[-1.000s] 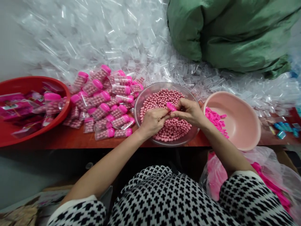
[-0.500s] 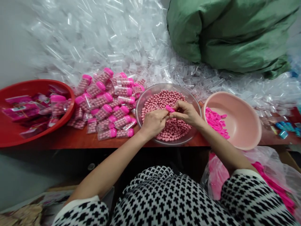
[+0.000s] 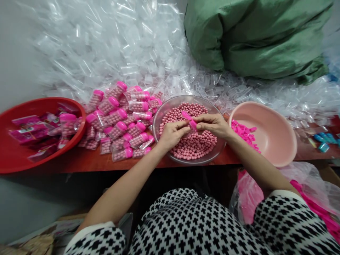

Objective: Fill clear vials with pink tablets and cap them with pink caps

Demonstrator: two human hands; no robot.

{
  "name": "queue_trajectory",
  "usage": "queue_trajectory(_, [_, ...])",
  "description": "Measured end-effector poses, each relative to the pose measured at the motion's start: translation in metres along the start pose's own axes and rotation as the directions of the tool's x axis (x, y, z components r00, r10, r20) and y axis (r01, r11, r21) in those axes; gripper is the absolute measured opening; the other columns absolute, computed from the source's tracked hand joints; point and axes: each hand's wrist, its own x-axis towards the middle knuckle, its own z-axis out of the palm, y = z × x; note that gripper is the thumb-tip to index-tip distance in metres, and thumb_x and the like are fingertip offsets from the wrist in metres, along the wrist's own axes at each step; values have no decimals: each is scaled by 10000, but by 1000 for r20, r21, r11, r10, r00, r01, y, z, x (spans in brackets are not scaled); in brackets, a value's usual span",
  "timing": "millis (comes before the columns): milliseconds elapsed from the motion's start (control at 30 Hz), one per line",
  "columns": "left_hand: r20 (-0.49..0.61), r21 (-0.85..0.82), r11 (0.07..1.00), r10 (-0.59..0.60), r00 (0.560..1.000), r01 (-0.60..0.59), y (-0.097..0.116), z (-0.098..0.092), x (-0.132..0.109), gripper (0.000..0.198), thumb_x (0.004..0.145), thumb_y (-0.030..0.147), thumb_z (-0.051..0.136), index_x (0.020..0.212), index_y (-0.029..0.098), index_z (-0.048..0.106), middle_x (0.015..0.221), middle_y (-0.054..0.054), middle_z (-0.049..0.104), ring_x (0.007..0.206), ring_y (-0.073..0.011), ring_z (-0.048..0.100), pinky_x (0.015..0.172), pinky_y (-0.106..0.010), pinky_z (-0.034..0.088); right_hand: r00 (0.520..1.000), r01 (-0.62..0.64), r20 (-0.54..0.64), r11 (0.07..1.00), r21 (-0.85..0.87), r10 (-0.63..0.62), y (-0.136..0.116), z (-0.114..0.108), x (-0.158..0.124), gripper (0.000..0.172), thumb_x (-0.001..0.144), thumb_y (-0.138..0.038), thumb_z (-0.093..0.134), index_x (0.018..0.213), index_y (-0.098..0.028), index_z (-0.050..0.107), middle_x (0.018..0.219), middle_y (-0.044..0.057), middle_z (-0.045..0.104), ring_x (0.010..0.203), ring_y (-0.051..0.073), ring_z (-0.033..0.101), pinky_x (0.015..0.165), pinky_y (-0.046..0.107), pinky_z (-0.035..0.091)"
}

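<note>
Over the metal bowl of pink round beads, my two hands meet at a pink flip-top cap whose lid stands raised. My right hand pinches the cap between thumb and fingers from the right. Closed from the other side, my left hand grips what looks like a small clear bottle, mostly hidden by the fingers, just under the cap. Left of the bowl is a heap of filled clear bottles with pink caps.
A red basin with pink packets is at far left; a peach basin with pink caps is at right. Clear empty bottles pile up behind, beside a green sack. Plastic bags hang below the red table edge.
The pink cap has turned between my hands and its lid now shows raised. My left hand's fingers have stretched out more along the grip. The view has shifted slightly.
</note>
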Motion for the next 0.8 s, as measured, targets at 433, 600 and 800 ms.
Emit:
queue_trajectory(433, [186,87,996,-11,982,-5,6,3,2,300,752,407,775,915,159,820,931,-91,798,931,-285,733,891,-370,557,877,438,449,666,-604,-170,-40,-28,11,687,821,-525,763,1429,-284,554,1455,95,562,1393,276,482,1119,461,455])
queue_trajectory(600, [53,-141,985,-92,994,98,5,0,2,403,703,463,836,951,149,785,904,-56,765,806,-206,692,751,-311,568,886,447,290,497,-744,-362,-23,-21,10,366,930,-424,665,1245,-240,696,1179,112,690,1102,255,663,971,401,548])
queue_trajectory(800, [-3,-273,951,-153,988,147,3,2,4,436,672,476,877,931,167,713,747,-6,684,685,-149,628,668,-272,536,895,333,136,435,-836,-424,14,6,-5,747,878,-563,682,1491,-190,474,1372,183,571,1310,339,546,1101,525,478])
